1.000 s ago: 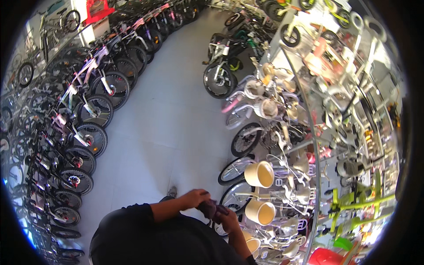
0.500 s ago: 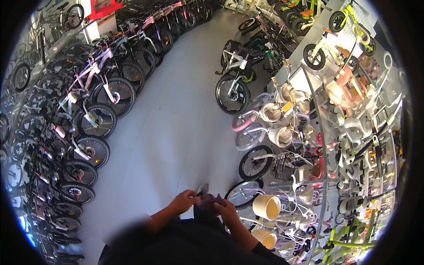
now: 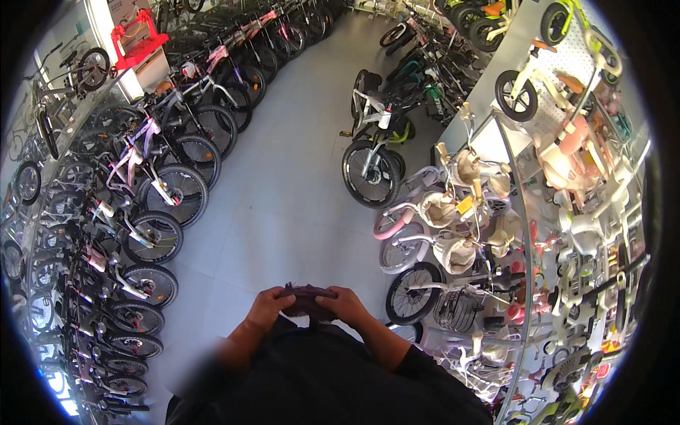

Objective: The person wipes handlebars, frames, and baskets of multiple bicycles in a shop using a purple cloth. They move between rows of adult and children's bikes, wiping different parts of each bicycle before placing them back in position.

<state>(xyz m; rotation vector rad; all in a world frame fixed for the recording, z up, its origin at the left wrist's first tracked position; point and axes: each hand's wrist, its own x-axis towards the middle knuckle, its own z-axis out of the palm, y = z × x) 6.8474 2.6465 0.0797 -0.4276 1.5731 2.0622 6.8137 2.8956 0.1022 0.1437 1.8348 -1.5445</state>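
A dark purple, crumpled cloth (image 3: 306, 300) spans the gap between my two hands, in front of my dark clothing. My left hand (image 3: 270, 306) is closed on its left end, thumb on top. On the other end, my right hand (image 3: 343, 304) grips with the thumb laid over the fabric. The cloth's underside and most of my fingertips are hidden.
Bicycles stand in a long row (image 3: 152, 212) on my left. To my right are a white and black bicycle (image 3: 372, 173), small bikes with cream baskets (image 3: 453, 255) and a glass-edged shelf of children's bikes (image 3: 523, 283). Grey floor (image 3: 283, 191) runs between.
My left hand has come down and left, and the cloth, bunched mostly by my right hand before, now stretches between both. The view has shifted slightly.
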